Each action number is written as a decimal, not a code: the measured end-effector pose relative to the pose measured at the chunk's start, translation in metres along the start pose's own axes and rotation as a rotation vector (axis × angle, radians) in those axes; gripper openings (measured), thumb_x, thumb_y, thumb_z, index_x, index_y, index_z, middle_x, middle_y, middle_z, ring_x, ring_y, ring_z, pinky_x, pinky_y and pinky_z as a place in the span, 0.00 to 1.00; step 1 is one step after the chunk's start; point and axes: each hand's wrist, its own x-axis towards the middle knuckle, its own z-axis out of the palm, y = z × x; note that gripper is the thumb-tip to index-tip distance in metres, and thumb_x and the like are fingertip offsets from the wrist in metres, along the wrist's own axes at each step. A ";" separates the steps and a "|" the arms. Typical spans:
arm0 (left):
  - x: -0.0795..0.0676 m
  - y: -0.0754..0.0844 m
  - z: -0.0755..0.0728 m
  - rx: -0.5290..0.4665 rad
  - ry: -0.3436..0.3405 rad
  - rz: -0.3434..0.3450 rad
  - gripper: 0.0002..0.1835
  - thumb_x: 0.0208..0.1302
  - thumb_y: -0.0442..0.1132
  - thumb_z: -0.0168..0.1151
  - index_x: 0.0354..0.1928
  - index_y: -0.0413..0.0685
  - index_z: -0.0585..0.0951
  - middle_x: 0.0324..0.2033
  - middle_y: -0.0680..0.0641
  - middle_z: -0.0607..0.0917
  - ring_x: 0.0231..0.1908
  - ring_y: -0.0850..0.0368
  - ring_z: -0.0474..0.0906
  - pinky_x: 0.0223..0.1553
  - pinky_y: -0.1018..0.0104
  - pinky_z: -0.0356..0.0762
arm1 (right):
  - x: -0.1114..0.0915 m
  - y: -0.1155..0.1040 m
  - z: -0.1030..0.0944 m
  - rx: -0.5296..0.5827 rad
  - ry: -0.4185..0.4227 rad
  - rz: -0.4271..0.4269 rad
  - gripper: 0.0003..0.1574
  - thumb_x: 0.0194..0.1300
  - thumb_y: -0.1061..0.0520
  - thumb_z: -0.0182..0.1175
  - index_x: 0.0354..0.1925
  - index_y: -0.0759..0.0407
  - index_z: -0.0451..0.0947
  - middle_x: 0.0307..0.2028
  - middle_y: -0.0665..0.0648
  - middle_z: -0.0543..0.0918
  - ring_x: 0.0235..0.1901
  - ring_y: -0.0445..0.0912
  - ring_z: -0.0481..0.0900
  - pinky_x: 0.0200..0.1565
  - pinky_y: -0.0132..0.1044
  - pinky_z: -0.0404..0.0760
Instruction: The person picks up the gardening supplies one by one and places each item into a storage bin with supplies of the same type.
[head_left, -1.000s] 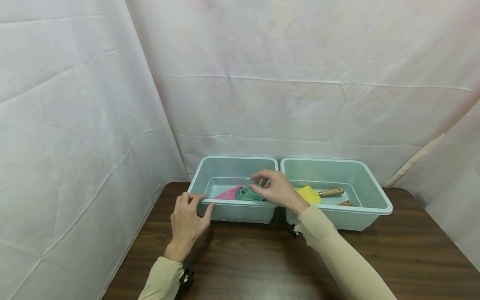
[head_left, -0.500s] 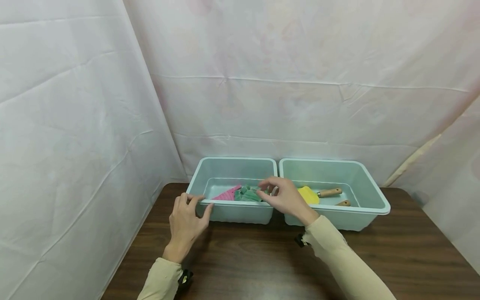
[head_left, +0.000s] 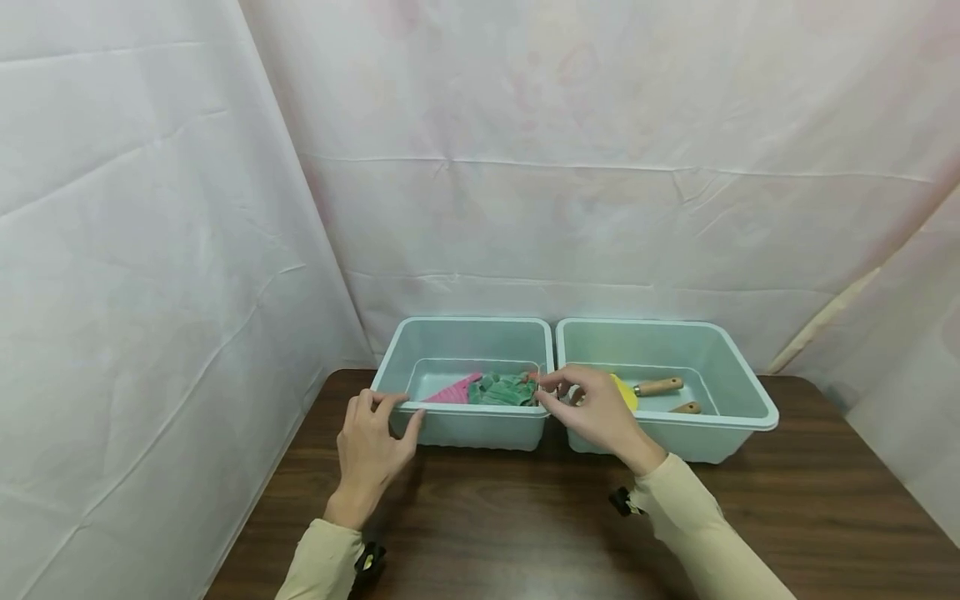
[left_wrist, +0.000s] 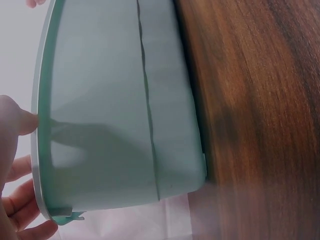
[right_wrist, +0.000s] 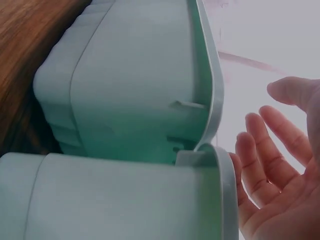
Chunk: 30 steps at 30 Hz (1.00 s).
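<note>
My left hand (head_left: 372, 446) holds the front left corner of the left pale green bin (head_left: 468, 427), fingers over the rim and thumb at the front. In the left wrist view the thumb (left_wrist: 26, 122) lies at the rim (left_wrist: 42, 145). My right hand (head_left: 596, 412) hovers where the two bins meet, with bent, spread fingers and nothing held. The right wrist view shows its palm and fingers beside the rims. Inside the left bin lie a pink striped cloth (head_left: 454, 392) and a crumpled green cloth (head_left: 504, 390), with a small reddish thing (head_left: 533, 376) by the right fingertips.
The right pale green bin (head_left: 738, 423) holds a yellow-headed utensil (head_left: 626, 392) with a wooden handle (head_left: 660, 386) and a second wooden handle (head_left: 686, 407). Both bins stand on a dark wooden table (head_left: 487, 508). White curtains (head_left: 495, 225) hang behind and beside it.
From above the left bin, my right hand has drawn back to the right, uncovering more of the green cloth. My left hand has stayed on the rim.
</note>
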 end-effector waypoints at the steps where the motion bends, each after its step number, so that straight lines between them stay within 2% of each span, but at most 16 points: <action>1: 0.000 0.000 0.000 -0.001 -0.003 -0.001 0.19 0.61 0.55 0.77 0.46 0.51 0.90 0.40 0.42 0.79 0.40 0.42 0.77 0.24 0.49 0.80 | -0.002 0.000 -0.001 -0.006 0.013 -0.002 0.06 0.68 0.55 0.74 0.43 0.50 0.92 0.36 0.42 0.89 0.35 0.39 0.83 0.36 0.37 0.87; 5: 0.000 -0.001 -0.001 0.000 -0.004 0.001 0.19 0.61 0.55 0.77 0.46 0.51 0.91 0.40 0.42 0.79 0.40 0.42 0.77 0.24 0.49 0.80 | -0.009 0.003 -0.005 -0.030 0.056 -0.007 0.04 0.68 0.55 0.74 0.42 0.48 0.92 0.36 0.41 0.90 0.35 0.38 0.83 0.35 0.38 0.86; 11: 0.002 -0.001 -0.002 -0.001 0.004 0.001 0.19 0.61 0.55 0.77 0.46 0.51 0.91 0.40 0.41 0.79 0.40 0.41 0.77 0.24 0.48 0.80 | -0.018 0.006 -0.010 -0.025 0.070 0.016 0.05 0.69 0.55 0.73 0.44 0.50 0.91 0.40 0.42 0.90 0.38 0.37 0.83 0.37 0.40 0.87; 15: 0.001 -0.001 -0.001 0.001 0.000 0.000 0.19 0.61 0.55 0.77 0.46 0.51 0.91 0.40 0.41 0.79 0.40 0.41 0.77 0.24 0.48 0.80 | -0.025 0.006 -0.014 -0.027 0.093 0.022 0.05 0.68 0.57 0.74 0.43 0.49 0.91 0.39 0.42 0.90 0.37 0.37 0.83 0.38 0.38 0.87; 22: 0.004 0.000 0.001 -0.008 0.008 0.008 0.19 0.60 0.54 0.78 0.46 0.51 0.91 0.40 0.41 0.79 0.40 0.41 0.77 0.23 0.49 0.80 | -0.037 0.007 -0.021 -0.053 0.154 -0.018 0.07 0.65 0.60 0.76 0.42 0.52 0.91 0.39 0.41 0.90 0.36 0.34 0.84 0.40 0.35 0.86; 26: 0.006 -0.001 0.000 -0.008 -0.015 0.012 0.19 0.61 0.55 0.77 0.47 0.51 0.91 0.40 0.41 0.79 0.41 0.41 0.78 0.25 0.48 0.81 | -0.042 0.008 -0.026 -0.076 0.193 -0.057 0.09 0.63 0.64 0.76 0.41 0.51 0.91 0.38 0.42 0.90 0.36 0.34 0.84 0.39 0.36 0.86; 30: 0.005 -0.003 -0.006 0.001 -0.046 -0.008 0.20 0.62 0.57 0.76 0.47 0.51 0.91 0.40 0.42 0.79 0.41 0.42 0.77 0.25 0.48 0.80 | -0.046 0.008 -0.031 -0.093 0.205 -0.061 0.12 0.62 0.65 0.75 0.40 0.48 0.90 0.37 0.42 0.90 0.36 0.34 0.83 0.38 0.35 0.86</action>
